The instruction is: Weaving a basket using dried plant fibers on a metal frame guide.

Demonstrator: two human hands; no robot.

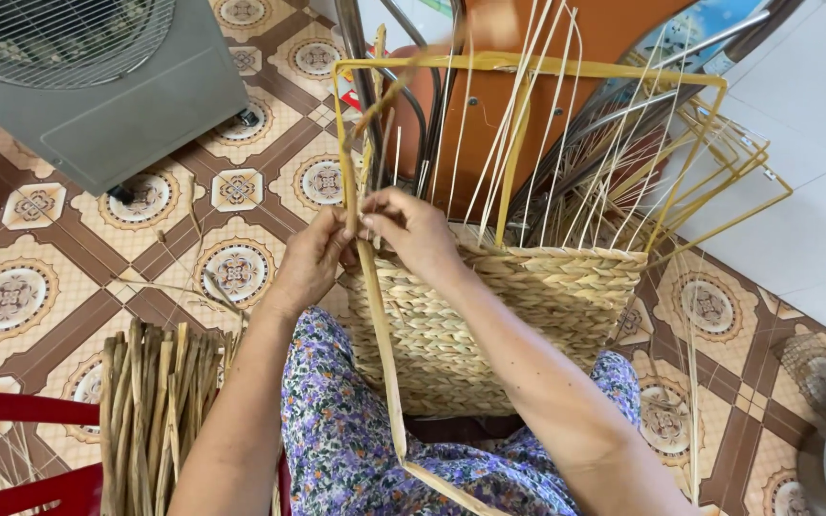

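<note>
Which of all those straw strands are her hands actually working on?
The long flat strand pinched at the basket's left corner, trailing down over the lap; the others stand upright, untouched.

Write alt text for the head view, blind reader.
Two hands, left hand and right hand, pinch a flat strand at the corner of a half-woven basket on a yellow wire frame, resting against a lap in floral fabric. A reed bundle stands at left on patterned floor tiles.

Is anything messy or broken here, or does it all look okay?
Nothing looks broken. A few loose straws lie scattered on the patterned tile floor left of the half-woven basket. Both hands, left hand and right hand, pinch a long flat strip at the basket's rim, where unwoven stakes stick up unevenly.
</note>
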